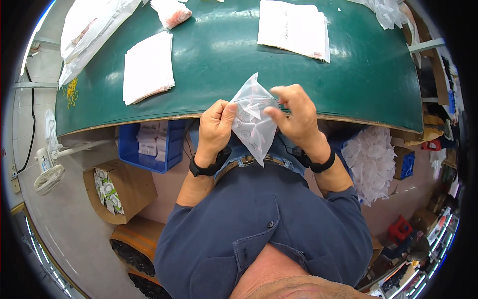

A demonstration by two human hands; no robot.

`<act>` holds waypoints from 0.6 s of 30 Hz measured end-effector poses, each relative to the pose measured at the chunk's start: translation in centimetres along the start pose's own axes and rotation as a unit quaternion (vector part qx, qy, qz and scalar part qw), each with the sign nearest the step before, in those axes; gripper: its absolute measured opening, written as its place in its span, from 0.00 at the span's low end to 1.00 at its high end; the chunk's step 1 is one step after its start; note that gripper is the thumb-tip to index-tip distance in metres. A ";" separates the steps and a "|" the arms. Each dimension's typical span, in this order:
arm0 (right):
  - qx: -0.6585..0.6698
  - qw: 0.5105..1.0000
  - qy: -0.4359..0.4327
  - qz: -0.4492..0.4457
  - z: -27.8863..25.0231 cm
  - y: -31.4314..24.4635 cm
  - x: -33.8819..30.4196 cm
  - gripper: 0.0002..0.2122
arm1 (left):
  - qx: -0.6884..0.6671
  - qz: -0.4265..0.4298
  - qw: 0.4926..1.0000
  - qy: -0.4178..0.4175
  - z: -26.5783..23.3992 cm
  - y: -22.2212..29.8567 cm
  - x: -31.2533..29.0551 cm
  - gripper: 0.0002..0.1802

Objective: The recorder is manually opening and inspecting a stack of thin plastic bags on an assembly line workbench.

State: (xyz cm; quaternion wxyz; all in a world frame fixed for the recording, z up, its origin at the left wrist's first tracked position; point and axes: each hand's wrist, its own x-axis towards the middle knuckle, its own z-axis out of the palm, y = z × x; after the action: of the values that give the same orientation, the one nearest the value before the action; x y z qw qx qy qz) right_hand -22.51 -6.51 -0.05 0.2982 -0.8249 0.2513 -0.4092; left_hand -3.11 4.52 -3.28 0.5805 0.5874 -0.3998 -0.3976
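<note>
A translucent plastic bag with faint printed marks is held up at the table's front edge, one corner pointing up and another down. My left hand pinches its left side between thumb and fingers. At the bag's right side is my right hand, its thumb and index finger apart with a gap between them. The right thumb tip overlaps the bag's edge; whether it presses on it I cannot tell. Whatever is inside the bag is hard to make out.
On the green table lie a left stack of white sheets, a right stack, a rolled bundle and yellow rubber bands. Below are a blue bin, a cardboard box, a fan and heaped clear bags.
</note>
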 end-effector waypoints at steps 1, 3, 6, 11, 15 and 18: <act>-0.035 0.999 -0.014 -0.037 -0.2 -0.5 0.0 0.07 | 0.001 -0.002 1.000 0.002 0.2 0.0 -0.1 0.20; -0.036 0.998 -0.028 -0.050 -0.3 -0.8 0.1 0.08 | 0.000 -0.002 1.000 -0.001 0.4 -0.1 -0.2 0.20; -0.038 0.994 -0.085 -0.049 0.1 -0.3 0.0 0.11 | -0.017 -0.001 1.000 -0.023 0.3 -0.4 -0.2 0.21; 0.021 0.994 -0.082 -0.066 0.4 0.7 -0.3 0.07 | -0.050 -0.020 0.998 -0.046 0.7 0.3 -0.2 0.20; 0.075 0.996 -0.054 0.009 -0.1 0.5 -0.2 0.04 | -0.048 0.037 0.998 0.031 1.8 2.8 -0.3 0.17; 0.030 0.999 -0.021 0.007 0.0 0.3 0.1 0.05 | 0.253 0.238 0.936 0.060 1.8 4.7 -0.2 0.13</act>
State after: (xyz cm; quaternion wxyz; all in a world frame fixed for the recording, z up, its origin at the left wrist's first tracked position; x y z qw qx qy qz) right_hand -22.45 -6.83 -0.23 0.3314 -0.8221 0.2385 -0.3969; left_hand -4.84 3.99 1.44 0.5135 0.6251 -0.5798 -0.0972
